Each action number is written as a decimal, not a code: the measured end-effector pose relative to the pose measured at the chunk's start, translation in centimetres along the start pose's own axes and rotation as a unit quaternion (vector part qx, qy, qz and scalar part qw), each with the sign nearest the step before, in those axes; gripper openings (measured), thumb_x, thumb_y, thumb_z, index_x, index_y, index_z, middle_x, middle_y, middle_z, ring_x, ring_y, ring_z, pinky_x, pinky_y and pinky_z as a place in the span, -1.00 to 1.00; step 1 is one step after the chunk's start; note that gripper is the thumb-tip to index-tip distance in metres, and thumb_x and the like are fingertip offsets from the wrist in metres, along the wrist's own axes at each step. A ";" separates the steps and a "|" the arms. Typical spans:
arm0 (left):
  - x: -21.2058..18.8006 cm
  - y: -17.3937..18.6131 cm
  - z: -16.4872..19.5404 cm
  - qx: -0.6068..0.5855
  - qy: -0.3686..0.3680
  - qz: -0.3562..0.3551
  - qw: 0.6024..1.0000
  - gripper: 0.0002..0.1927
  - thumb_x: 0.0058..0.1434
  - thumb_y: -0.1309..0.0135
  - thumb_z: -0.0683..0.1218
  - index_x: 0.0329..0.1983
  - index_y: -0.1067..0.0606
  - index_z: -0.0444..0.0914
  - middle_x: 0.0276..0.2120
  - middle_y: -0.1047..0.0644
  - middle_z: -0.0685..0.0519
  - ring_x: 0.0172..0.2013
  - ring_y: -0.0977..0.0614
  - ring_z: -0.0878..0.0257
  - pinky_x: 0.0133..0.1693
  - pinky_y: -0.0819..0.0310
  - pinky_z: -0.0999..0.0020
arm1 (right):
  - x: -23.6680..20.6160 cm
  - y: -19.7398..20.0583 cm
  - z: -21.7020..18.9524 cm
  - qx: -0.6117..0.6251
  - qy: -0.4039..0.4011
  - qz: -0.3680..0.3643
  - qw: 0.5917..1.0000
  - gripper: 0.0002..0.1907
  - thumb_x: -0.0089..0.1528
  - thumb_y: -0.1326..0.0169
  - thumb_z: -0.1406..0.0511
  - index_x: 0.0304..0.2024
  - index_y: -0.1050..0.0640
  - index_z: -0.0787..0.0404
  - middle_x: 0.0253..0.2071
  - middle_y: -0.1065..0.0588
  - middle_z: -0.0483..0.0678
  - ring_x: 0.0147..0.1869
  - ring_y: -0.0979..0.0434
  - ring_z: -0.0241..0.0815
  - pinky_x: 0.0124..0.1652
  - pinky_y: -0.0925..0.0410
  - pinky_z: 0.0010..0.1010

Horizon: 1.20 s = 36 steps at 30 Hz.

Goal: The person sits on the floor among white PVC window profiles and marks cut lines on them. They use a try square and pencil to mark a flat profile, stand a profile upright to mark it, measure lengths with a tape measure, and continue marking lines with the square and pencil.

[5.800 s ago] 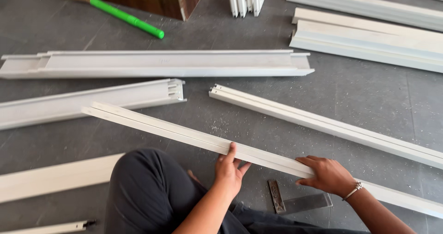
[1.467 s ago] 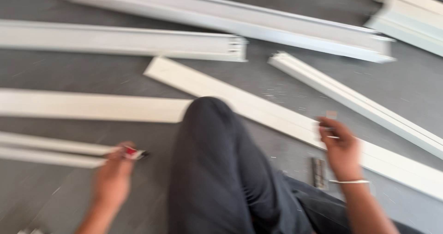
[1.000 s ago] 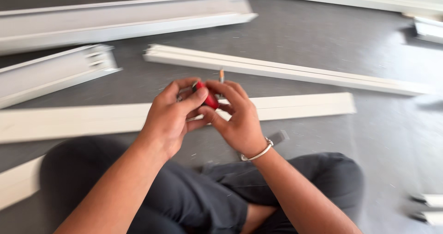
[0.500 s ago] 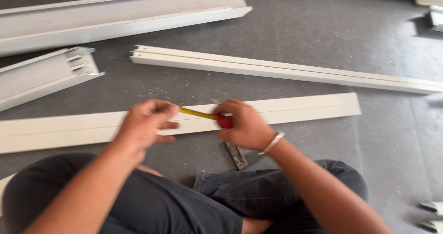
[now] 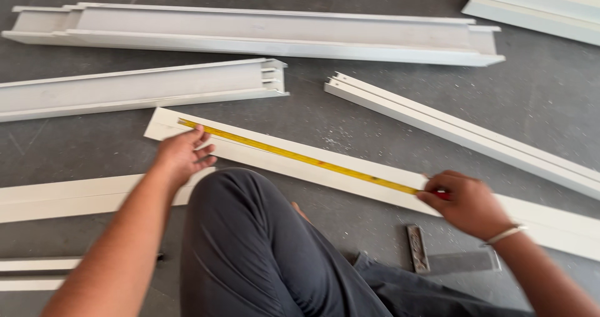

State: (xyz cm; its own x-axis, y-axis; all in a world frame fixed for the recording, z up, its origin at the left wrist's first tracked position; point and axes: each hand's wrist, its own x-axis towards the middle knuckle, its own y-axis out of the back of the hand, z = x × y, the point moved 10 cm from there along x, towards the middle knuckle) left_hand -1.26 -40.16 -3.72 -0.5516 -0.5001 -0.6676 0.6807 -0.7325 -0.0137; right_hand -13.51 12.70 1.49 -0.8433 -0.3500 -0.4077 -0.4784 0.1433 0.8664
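Both my hands stretch the yellow tape (image 5: pixel 300 158) along the white strip (image 5: pixel 262 151) on the floor: left hand (image 5: pixel 181 154) fingers pinning its end, right hand (image 5: pixel 465 201) clamped on the case (marking and cutting look undone).

The right hand (image 5: pixel 465 203) closes over the tape measure case (image 5: pixel 442 195), so only a sliver of red shows beside the fingers. The end hook of the yellow tape (image 5: pixel 300 157) is too small to make out near the left hand (image 5: pixel 181 154). Beyond the right hand, the flat white strip (image 5: pixel 350 173) runs off the right edge. The steel square (image 5: pixel 437 261) below the right wrist is partly blurred.
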 end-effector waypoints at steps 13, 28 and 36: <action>1.2 3.6 -1.9 0.044 0.005 0.099 0.994 -0.72 0.35 -0.11 0.04 -0.06 -0.51 -0.25 -0.25 -0.58 0.07 -0.27 -0.61 0.21 -0.23 -0.58 0.17 | 3.5 -4.2 -13.4 0.004 0.020 0.020 1.000 -0.69 0.17 -0.21 0.02 -0.30 -0.71 0.08 -0.16 -0.64 -0.13 -0.17 -0.69 -0.16 -0.12 -0.54 -0.32; 1.9 3.9 -1.1 0.192 0.003 0.139 0.972 -0.71 0.24 -0.27 -0.03 -0.12 -0.57 -0.34 -0.32 -0.60 -0.01 -0.39 -0.64 0.21 -0.39 -0.65 0.26 | 3.7 -5.4 -12.1 0.011 0.001 0.018 1.000 -0.68 0.21 -0.17 0.00 -0.29 -0.70 0.08 -0.11 -0.62 -0.15 -0.15 -0.69 -0.18 -0.12 -0.56 -0.31; 2.9 4.6 -0.7 0.229 -0.003 0.097 0.969 -0.51 0.18 -0.32 0.00 0.09 -0.53 -0.35 -0.06 -0.62 -0.20 -0.18 -0.69 0.00 -0.19 -0.65 0.10 | 1.7 -5.2 -0.6 0.039 0.010 0.083 0.996 -0.79 0.23 -0.18 0.10 -0.23 -0.66 0.05 -0.08 -0.59 -0.11 -0.18 -0.69 -0.17 -0.16 -0.55 -0.30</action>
State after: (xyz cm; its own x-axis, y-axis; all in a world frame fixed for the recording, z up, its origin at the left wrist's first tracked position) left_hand 0.63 -44.67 -6.23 -0.4380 -0.6512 -0.6197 0.4880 -0.7512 0.4445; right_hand -12.28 10.84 -3.55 -0.9080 -0.3335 -0.2536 -0.3504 0.2726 0.8961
